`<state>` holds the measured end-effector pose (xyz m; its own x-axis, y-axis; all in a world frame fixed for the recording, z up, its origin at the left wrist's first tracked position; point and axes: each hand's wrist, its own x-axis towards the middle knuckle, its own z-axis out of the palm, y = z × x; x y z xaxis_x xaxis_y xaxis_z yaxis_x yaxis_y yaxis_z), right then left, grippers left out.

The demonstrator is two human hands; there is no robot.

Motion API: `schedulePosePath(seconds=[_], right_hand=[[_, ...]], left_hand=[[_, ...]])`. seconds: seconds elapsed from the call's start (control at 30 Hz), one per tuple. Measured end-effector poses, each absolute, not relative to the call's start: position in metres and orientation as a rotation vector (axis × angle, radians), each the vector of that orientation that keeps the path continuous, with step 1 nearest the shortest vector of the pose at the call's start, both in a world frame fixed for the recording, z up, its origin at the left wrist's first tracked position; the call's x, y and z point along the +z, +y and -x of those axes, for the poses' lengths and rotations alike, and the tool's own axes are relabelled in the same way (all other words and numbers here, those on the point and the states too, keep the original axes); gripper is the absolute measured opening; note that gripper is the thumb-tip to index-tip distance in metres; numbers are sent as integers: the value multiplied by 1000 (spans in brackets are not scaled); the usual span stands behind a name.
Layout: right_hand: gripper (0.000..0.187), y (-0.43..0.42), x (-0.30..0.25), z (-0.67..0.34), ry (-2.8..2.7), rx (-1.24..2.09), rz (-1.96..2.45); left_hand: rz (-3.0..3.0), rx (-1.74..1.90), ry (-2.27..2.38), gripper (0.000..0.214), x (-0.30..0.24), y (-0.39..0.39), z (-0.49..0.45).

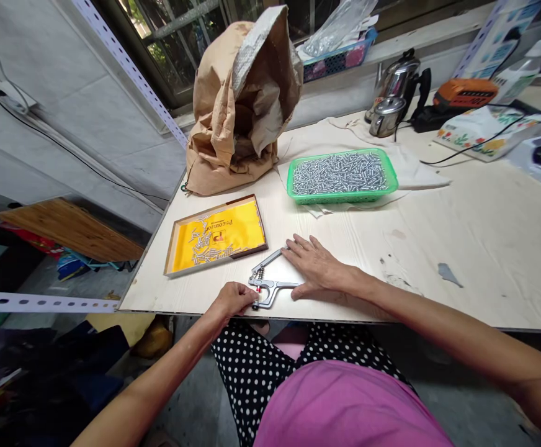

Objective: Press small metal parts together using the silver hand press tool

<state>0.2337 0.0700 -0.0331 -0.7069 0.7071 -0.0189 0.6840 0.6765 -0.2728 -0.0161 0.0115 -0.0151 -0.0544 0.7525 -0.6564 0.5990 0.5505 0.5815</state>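
A grey metal plier-like press tool [267,279] lies near the table's front edge. My right hand [316,266] rests on its two handles, fingers stretched forward over them. My left hand [233,299] is closed in a pinch at the tool's jaw end, where a small red part shows; what the fingers hold is too small to make out. Behind the tool, a shallow wooden tray with a yellow bottom [215,234] holds several small metal pieces. Farther back stands a green plastic basket [342,176] full of small silvery metal parts.
A crumpled brown paper sack [242,99] stands at the back left of the pale wooden table [484,248]. A white cloth lies under the basket. Kettles [394,93], an orange device, a tissue box and cables crowd the back right. The wall and window are on the left.
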Motion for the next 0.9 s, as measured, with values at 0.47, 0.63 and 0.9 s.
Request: schedulePosePath(seconds=[0.47,0.63,0.9], right_hand=[[86,72,-17,-225,-2820,435,1170],[70,66,-23,-223,-2773,412,1129],[101,68,-33,-240,-2757,463,1126]], left_hand=[[-1257,144,1809,32,-11,3,15],[-2085,320,1908,21,-10,-7,0],[-2550,152,1291,62,-14,38,-31]])
